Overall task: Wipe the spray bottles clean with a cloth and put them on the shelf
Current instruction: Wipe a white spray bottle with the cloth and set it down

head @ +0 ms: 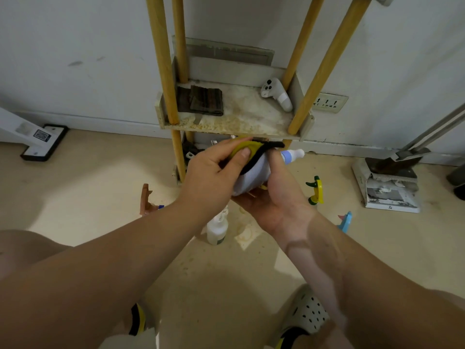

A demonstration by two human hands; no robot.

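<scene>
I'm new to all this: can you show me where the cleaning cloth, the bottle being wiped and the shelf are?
cloth (242,147): head view, on its yellow face.
bottle (251,176): head view, on its white body.
shelf (226,127): head view, on its front rim.

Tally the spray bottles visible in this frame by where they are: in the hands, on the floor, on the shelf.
In the hands: 1, the white bottle held by the right hand while the left hand rubs the yellow cloth on it.
On the floor: 4, brown-trigger, white, yellow-green-trigger, blue-trigger.
On the shelf: 0.
Total: 5
</scene>
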